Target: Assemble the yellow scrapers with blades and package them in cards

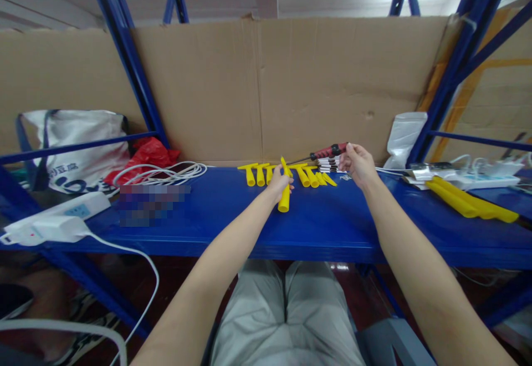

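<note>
My left hand [281, 183] is wrapped round a yellow T-shaped plastic piece [284, 202], whose round end points toward me above the blue table [233, 216]. In my right hand [358, 162] is a screwdriver [328, 151] with a dark red and black handle, gripped near the handle's end. Its shaft runs left to the top of the yellow piece; whether the tip touches a screw is too small to tell. Behind my hands lies a row of similar yellow pieces [250, 176], with several more yellow parts [312, 177] to the right.
Small white-and-black items [328, 164] lie behind the screwdriver. Longer yellow parts [469, 202] and a white power strip [490, 180] are at right. At left are a coiled white cable [178, 173], a red bag [152, 155] and another power strip [83, 211]. Cardboard [307, 89] walls the back.
</note>
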The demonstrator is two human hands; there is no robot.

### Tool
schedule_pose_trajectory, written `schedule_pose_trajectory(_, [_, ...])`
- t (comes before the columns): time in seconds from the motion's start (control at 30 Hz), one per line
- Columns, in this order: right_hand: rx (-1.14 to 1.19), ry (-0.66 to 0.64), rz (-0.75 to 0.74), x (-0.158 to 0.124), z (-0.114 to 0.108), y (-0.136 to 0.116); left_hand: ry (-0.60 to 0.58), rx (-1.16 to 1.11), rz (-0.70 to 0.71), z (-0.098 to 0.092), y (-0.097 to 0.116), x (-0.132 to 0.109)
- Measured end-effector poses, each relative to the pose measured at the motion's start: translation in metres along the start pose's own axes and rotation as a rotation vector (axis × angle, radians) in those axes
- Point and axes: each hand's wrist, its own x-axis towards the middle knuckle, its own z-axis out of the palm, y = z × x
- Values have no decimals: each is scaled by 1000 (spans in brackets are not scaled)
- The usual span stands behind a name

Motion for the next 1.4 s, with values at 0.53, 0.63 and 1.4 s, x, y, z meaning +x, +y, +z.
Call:
schedule_pose_trajectory(0.53, [8,168,94,-4,1,-4,-1,34,24,2,1,-3])
schedule_pose_trajectory(0.63, [78,119,151,-4,1,-8,8,34,18,2,1,-3])
schedule_pose_trajectory(1.4, [82,158,248,-2,-2,-5,31,17,42,3,1,-2])
